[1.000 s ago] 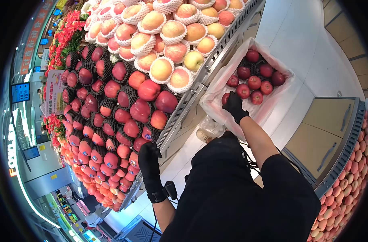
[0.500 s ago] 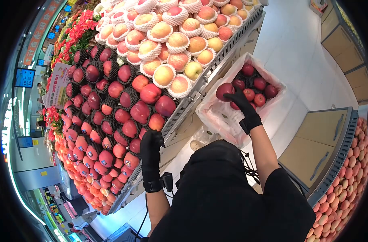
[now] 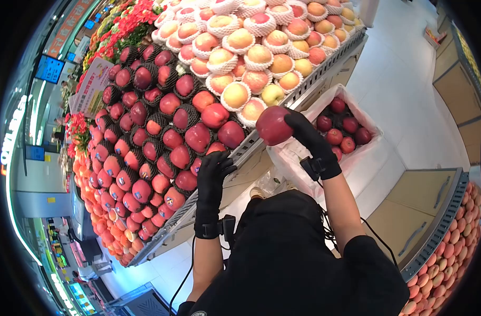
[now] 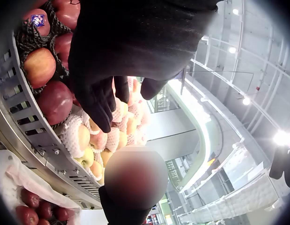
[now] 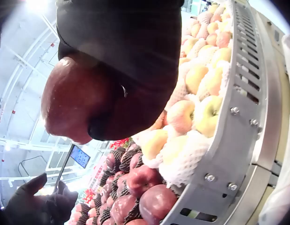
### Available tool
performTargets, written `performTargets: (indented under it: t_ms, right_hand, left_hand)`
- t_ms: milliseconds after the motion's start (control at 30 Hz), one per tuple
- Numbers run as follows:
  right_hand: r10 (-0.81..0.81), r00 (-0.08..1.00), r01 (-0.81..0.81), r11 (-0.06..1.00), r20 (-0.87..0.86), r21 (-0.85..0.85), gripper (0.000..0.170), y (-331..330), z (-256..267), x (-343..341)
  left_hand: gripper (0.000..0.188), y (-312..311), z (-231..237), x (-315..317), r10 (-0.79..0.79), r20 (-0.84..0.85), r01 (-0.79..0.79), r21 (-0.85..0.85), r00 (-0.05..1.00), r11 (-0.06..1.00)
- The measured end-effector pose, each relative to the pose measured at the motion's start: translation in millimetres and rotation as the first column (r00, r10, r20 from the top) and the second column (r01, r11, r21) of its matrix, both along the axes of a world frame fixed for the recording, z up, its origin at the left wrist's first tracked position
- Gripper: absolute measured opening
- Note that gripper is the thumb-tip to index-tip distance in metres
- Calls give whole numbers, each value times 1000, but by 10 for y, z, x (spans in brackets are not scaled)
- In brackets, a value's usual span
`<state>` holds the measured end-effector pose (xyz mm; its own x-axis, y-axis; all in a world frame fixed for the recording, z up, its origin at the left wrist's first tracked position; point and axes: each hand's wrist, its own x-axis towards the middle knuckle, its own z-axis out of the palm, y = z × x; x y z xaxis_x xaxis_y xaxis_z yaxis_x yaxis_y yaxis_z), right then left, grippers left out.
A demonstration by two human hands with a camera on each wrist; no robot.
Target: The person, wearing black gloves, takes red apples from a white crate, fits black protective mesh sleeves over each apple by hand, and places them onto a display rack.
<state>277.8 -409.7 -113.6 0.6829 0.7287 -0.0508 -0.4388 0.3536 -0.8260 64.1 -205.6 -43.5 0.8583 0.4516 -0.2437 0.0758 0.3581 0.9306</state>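
My right hand (image 3: 310,138), in a black glove, grips a large dark red apple (image 3: 273,126) in front of the stall's edge. The right wrist view shows this apple (image 5: 72,103) close up, with the gloved fingers wrapped over one side. My left hand (image 3: 213,179), also gloved in black, is at the front edge of the red apples (image 3: 180,155), holding nothing. Its fingers are loosely spread, as the left wrist view of the left hand (image 4: 126,51) shows. A lined crate (image 3: 290,163) with several red apples stands low behind my right hand.
Pale apples in white foam nets (image 3: 235,95) fill the stall beyond the red ones. A slotted metal rail (image 3: 325,66) borders the display. To the right are a cabinet (image 3: 417,210) and a heap of pinkish fruit (image 3: 440,253). A sign (image 3: 95,87) stands at the back left.
My right hand has lifted an apple out of the crate and carried it up and left toward the stall. My left hand's fingers have loosened and spread from a curled pose.
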Motion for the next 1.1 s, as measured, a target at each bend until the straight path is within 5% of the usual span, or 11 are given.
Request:
performTargets:
  t_ms: [300,367,467,533,600,700,767,867,933,1000,1100]
  right_hand:
    - [289,876,-232,954,385,-189,68,748,401,-360]
    - [304,874,-225,945,379,-237,69,880,484,-474]
    - [251,892,-176,959,376,-222,65,1061,518,-599]
    - [305,925,-258,942,228,-216,61,1090,648,-606]
    - [307,940,-281,944,147,-174,54,1160,740,-647]
    - [309,918,-247,936,249,-251,52,1288,818,-717]
    - [294,921,-238,944,255,-229,49,1396,806,-752]
    - [267,926,-207,950,268,-233,47,1550,817,-828]
    - [302,918,-238,937,255,-255,47,1643,790,-865]
    - [339,911,-271,920,232,-282,46,1745,918,-939]
    - [330,909,-266,929,253,-256,45,1947,930,-1073]
  left_hand:
    - [49,-5,239,72,-114,32,107,162,993,981]
    - [49,99,149,37,-138,20,123,343,990,931]
    - [50,229,201,-28,-54,-16,56,160,998,986]
    - [50,392,178,-69,-121,-8,113,428,993,897]
    - [49,508,190,-87,-143,39,109,465,989,879]
    - [47,572,213,-140,-83,122,37,338,989,941]
    - [47,690,61,-120,-22,138,-46,469,990,882]
    - [52,722,273,-143,103,102,-144,775,989,616]
    - [55,724,380,-166,198,236,-247,201,951,948]
    - [58,748,477,-223,255,264,-263,-6,930,965]
    - [52,871,509,-338,164,211,-226,311,963,923]
